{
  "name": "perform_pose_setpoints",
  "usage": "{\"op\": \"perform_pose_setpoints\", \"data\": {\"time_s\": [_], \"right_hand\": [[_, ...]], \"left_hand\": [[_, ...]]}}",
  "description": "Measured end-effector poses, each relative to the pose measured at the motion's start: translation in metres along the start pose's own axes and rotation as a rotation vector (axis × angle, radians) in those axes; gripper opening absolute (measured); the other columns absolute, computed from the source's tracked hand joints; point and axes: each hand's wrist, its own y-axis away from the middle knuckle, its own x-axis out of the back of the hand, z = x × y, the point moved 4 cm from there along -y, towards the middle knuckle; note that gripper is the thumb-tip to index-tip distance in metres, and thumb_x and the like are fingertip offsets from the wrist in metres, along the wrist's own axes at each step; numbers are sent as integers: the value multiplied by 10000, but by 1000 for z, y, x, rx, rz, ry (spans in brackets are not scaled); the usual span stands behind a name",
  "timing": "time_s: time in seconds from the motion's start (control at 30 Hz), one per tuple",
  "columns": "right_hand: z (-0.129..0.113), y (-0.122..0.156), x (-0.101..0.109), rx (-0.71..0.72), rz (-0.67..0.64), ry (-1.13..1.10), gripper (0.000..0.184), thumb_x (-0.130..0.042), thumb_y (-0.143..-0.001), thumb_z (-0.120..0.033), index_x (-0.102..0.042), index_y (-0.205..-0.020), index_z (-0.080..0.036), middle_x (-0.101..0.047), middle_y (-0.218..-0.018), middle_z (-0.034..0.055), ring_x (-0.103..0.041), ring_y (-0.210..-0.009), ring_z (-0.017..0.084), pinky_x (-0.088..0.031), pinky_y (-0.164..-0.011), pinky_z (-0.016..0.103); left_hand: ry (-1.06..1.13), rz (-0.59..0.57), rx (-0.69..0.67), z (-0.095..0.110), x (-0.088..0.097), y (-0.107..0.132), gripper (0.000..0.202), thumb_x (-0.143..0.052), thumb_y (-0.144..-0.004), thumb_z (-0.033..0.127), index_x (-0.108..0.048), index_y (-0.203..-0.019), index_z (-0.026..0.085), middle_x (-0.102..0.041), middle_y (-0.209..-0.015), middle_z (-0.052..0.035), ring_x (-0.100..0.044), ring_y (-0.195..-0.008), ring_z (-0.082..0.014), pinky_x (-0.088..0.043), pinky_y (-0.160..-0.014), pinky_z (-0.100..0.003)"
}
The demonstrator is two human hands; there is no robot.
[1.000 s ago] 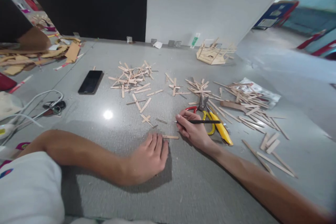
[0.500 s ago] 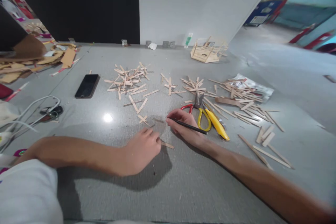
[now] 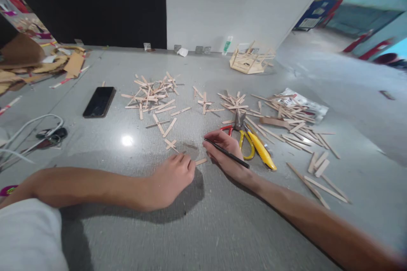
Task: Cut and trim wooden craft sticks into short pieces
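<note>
My left hand (image 3: 174,178) is closed, knuckles up, with a craft stick (image 3: 201,161) poking out past its fingers on the right. In my right hand (image 3: 233,146) a slim black pen (image 3: 229,154) is gripped, its tip pointing left, apart from the stick. Just beyond the left hand lie small crossed stick pieces (image 3: 171,144). A thin grey strip (image 3: 190,146) rests between the hands. Beside the right hand are pliers (image 3: 249,146) with red and yellow handles and a yellow utility knife (image 3: 262,150).
Glued stick pieces (image 3: 149,95) lie in a heap at the back left, loose sticks (image 3: 295,120) at the right. A stick-built frame (image 3: 248,65) and a glue tube (image 3: 227,45) stand near the wall. A phone (image 3: 99,102), white cable (image 3: 30,117) and cardboard scraps (image 3: 74,64) are leftward.
The stick end beside my left hand has swung upward, away from me. My right hand still grips the pen. The whole view has shifted slightly.
</note>
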Motion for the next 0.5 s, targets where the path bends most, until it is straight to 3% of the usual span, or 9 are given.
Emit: {"op": "perform_pose_setpoints", "data": {"time_s": [0.23, 0.33, 0.43, 0.5], "right_hand": [[-5, 3, 1, 75, -32, 122, 285, -751, -927, -436, -700, -1120, -232, -707, -937, 50, -570, -596, 127, -466, -512, 265], [-7, 2, 0, 82, -42, 126, 311, -737, -934, -445, -700, -1157, -232, -710, -964, 57, -558, -567, 119, -451, -484, 261], [-2, 0, 2, 66, -10, 138, 315, -720, -942, -456, -702, -1164, -234, -697, -904, 37, -512, -512, 106, -405, -437, 250], [0, -1, 4, 95, 28, 202, 313, -701, -952, -445, -703, -1181, -231, -705, -877, 37, -531, -520, 119, -435, -461, 259]], "left_hand": [[-13, -21, 41, -3, 0, -4, 237, -534, -898, -34, -651, -1048, 108, -733, -963, -128, -718, -890, -270, -552, -766, -364], [-1, -35, 50, -1, -1, -5, 300, -563, -864, -56, -637, -1123, 76, -738, -975, -135, -729, -902, -274, -545, -749, -353], [59, -53, 33, -2, 1, -4, 332, -577, -857, -52, -616, -1145, 109, -734, -932, -77, -721, -824, -225, -520, -691, -311], [172, -71, -3, -6, 6, -4, 298, -589, -845, -40, -607, -1065, 159, -707, -873, -26, -683, -745, -185, -483, -635, -286]]}}
